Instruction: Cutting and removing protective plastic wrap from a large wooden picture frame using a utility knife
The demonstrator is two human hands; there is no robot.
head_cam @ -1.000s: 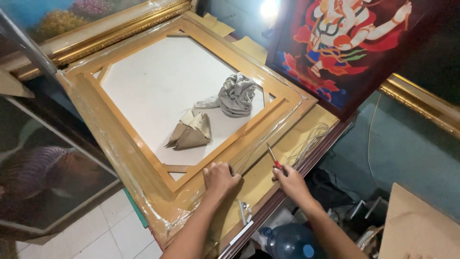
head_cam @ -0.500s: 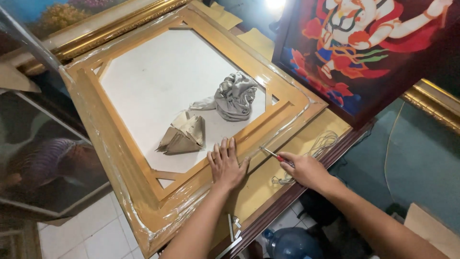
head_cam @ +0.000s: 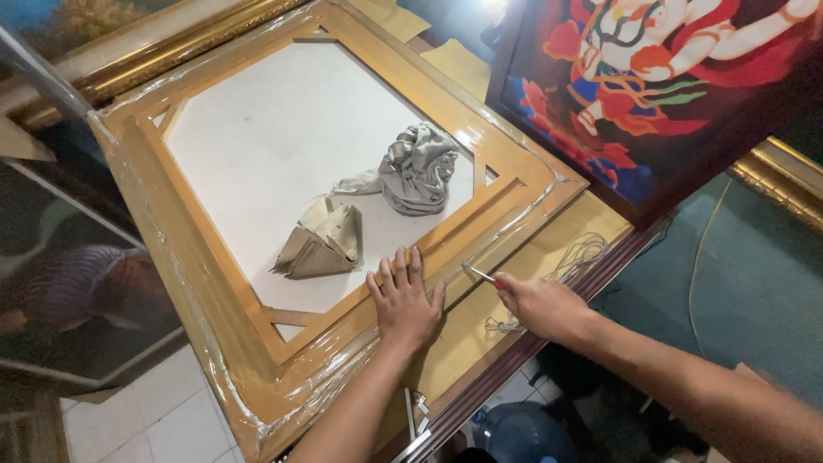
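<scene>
**Blade at the wrapped frame's edge**

At the near edge of the frame, the left hand (head_cam: 405, 302) lies flat and open, fingers spread, pressing down on the lower rail of the wooden frame (head_cam: 214, 283). Just beside it the right hand (head_cam: 538, 305) is closed around a thin metal tool (head_cam: 478, 273) with a red grip, its tip resting on the clear plastic wrap (head_cam: 319, 396) that covers the rail.

The work in hand looks like cutting the wrap along the frame's outer edge, with the flat palm steadying the frame. The cut calls for a shallow, guided stroke so the tip stays in the film and off the wood, and well clear of the left fingers, which sit close to it.

Inside the frame, on the white backing board (head_cam: 283, 154), lie a folded brown paper piece (head_cam: 321, 244) and a crumpled grey cloth (head_cam: 418, 170), apart from both hands. A coil of pale wire (head_cam: 579, 255) rests on the tabletop (head_cam: 480, 330) near the right hand. A colourful painting (head_cam: 660, 77) leans over the far corner, crowding that side.
</scene>
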